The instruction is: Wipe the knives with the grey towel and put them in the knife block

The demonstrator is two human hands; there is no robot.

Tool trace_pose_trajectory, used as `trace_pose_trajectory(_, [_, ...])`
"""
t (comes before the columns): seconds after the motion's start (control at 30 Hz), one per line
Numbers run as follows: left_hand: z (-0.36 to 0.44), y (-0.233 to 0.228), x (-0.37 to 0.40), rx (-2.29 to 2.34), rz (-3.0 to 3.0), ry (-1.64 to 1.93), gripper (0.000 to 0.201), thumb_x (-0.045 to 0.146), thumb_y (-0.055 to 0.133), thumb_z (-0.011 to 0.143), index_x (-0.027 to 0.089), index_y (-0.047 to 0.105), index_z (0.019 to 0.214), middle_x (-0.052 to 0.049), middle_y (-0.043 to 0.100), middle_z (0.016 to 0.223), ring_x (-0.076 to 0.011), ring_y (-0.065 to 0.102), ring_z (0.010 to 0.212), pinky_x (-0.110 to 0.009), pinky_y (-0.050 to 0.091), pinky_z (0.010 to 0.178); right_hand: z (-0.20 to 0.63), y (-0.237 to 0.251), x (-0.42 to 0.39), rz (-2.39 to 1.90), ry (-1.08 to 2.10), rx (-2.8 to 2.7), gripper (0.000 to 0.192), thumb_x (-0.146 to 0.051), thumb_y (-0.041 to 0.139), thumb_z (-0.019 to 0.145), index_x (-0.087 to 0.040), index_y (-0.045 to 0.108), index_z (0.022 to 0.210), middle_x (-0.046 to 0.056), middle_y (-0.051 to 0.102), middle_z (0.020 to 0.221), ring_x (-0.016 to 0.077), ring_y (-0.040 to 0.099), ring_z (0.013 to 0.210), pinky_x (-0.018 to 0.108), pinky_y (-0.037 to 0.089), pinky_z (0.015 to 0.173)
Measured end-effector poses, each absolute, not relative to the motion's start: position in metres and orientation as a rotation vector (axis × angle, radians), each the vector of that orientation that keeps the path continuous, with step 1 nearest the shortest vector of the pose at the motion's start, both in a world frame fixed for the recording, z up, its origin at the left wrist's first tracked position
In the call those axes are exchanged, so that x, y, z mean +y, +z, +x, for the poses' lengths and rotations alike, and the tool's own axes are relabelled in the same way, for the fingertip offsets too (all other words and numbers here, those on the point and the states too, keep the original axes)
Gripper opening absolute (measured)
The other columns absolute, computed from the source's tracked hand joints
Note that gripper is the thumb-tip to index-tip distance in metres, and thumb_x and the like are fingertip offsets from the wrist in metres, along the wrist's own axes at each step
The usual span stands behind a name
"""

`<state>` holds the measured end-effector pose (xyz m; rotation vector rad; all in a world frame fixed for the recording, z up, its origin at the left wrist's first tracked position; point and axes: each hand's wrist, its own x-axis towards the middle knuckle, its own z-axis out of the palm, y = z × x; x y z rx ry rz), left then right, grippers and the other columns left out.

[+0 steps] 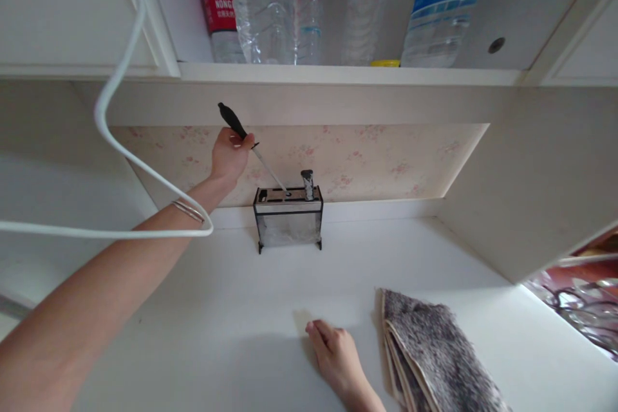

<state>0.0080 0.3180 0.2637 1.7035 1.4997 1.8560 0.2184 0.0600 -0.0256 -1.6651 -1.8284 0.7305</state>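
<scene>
My left hand (pixel 232 156) reaches forward, its fingers closed around the lower handle of a honing steel (pixel 232 121) with a black grip and a thin metal rod. The rod slants down to the right, its tip at a hole in the top of a knife block (pixel 288 211). This block has a clear body, a dark frame and small feet. Another handle (pixel 308 184), dark-topped and mottled, stands up from the block's right side. My right hand (pixel 335 355) rests low over the white counter, fingers curled in, with no object visible in it.
A folded grey towel (pixel 434 347) lies right of my right hand. Above, a shelf (pixel 338 74) holds several plastic bottles (pixel 441 6). A white cable (pixel 126 141) hangs across the left, in front of my forearm. Flowered wall covering (pixel 381 161) is behind the block.
</scene>
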Motion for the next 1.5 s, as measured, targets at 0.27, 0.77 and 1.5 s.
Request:
trace_pose_trajectory(0.27, [0.070, 0.275, 0.311, 1.443, 2.274, 1.454, 0.028, 0.038, 0.063, 0.079, 0.022, 0.059, 0.102, 0.000, 0.069, 0.082, -0.0177, 0.066, 0.076, -0.029, 0.048, 0.071, 0.219, -0.027, 0.060, -1.690, 0.694, -1.849, 0.046, -0.045, 0.031, 0.098, -0.022, 0.064, 0.074, 0.001, 0.064, 0.058, 0.0136, 0.058, 0.054, 0.025, 0.025, 0.053])
trace_pose_trajectory(0.77, [0.058, 0.157, 0.324, 1.702, 2.280, 1.049, 0.028, 0.044, 0.058, 0.083, 0.018, 0.067, 0.092, -0.010, 0.073, 0.095, -0.0250, 0.067, 0.088, -0.033, 0.048, 0.076, 0.220, -0.024, 0.064, -1.628, 0.778, -1.710, 0.046, -0.046, 0.034, 0.097, -0.020, 0.060, 0.070, 0.000, 0.057, 0.054, 0.0119, 0.050, 0.051, 0.023, 0.026, 0.053])
trace_pose_trajectory(1.5, [-0.004, 0.104, 0.288, 1.338, 1.333, 0.927, 0.087, 0.081, 0.010, 0.079, 0.021, 0.061, 0.116, -0.013, 0.071, 0.106, -0.0241, 0.069, 0.088, -0.037, 0.056, 0.073, 0.217, -0.023, 0.063, -1.716, 0.709, -1.775, 0.044, -0.043, 0.034, 0.098, -0.022, 0.063, 0.073, 0.001, 0.062, 0.056, 0.0129, 0.054, 0.051, 0.024, 0.026, 0.053])
